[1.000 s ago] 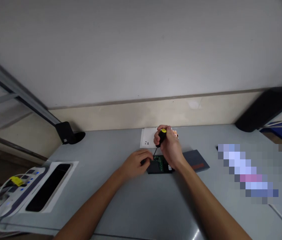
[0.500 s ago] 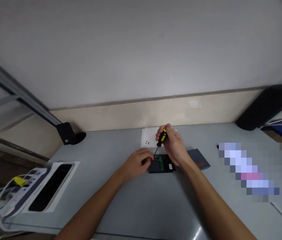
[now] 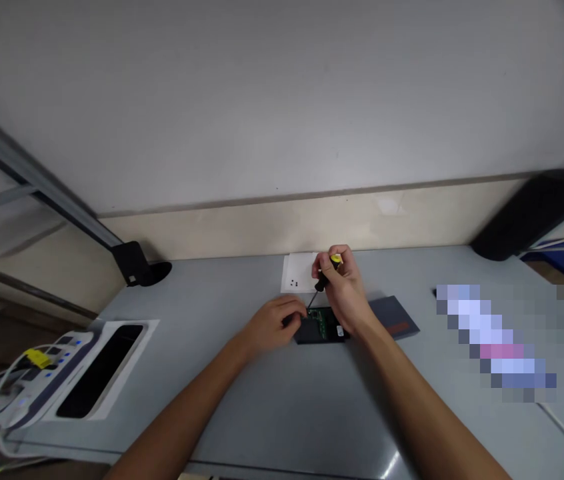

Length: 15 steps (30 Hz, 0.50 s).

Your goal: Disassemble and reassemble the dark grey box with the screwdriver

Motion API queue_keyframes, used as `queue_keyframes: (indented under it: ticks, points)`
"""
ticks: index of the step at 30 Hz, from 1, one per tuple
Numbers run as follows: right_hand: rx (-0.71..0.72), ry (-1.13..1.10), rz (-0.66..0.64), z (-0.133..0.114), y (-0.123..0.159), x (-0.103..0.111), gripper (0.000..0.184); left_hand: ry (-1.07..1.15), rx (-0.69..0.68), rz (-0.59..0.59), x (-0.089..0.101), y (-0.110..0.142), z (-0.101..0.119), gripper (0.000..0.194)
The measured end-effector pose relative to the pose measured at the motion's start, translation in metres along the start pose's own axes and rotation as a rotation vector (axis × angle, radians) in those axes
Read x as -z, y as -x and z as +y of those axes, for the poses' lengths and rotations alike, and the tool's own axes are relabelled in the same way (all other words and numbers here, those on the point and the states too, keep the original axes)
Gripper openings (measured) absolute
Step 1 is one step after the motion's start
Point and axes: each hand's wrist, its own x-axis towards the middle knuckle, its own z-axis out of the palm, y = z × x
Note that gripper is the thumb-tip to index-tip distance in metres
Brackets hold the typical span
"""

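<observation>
A black-and-yellow screwdriver (image 3: 321,283) is gripped in my right hand (image 3: 347,287), tilted, its shaft pointing down and to the left. Its tip meets the upper left part of a flat black case with a green circuit board (image 3: 323,327) inside. My left hand (image 3: 277,323) has its fingers curled at the left end of this case, thumb and forefinger close together beside the screwdriver tip. The fingers partly hide that corner. To the right, partly behind my right wrist, lies a dark grey flat cover (image 3: 395,315) with a reddish mark.
Behind the case, several tiny dark screws (image 3: 294,283) lie on a white sheet (image 3: 289,267). A phone (image 3: 99,371) rests on white paper at left, beside a power strip (image 3: 55,380) with cables. A blurred-out object (image 3: 492,340) is at right. A wall stands behind the grey table (image 3: 282,407).
My right hand has turned on the screwdriver handle, its thumb and fingers now placed differently. The screwdriver tip stays at about the same spot. My left hand has hardly moved.
</observation>
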Motion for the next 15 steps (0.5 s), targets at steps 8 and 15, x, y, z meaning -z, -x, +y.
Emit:
queue_keyframes:
  ticks: [8,15]
  points:
    - [-0.045,-0.079,-0.125,-0.0032,0.0021,-0.0038,0.036,0.000,0.019,0.017,-0.0017,0.0009,-0.0015,0.026]
    - [-0.018,-0.097,-0.026,0.0030,0.0030,-0.0034,0.043,0.010,0.000,0.012,-0.0004,0.0004,-0.0015,0.025]
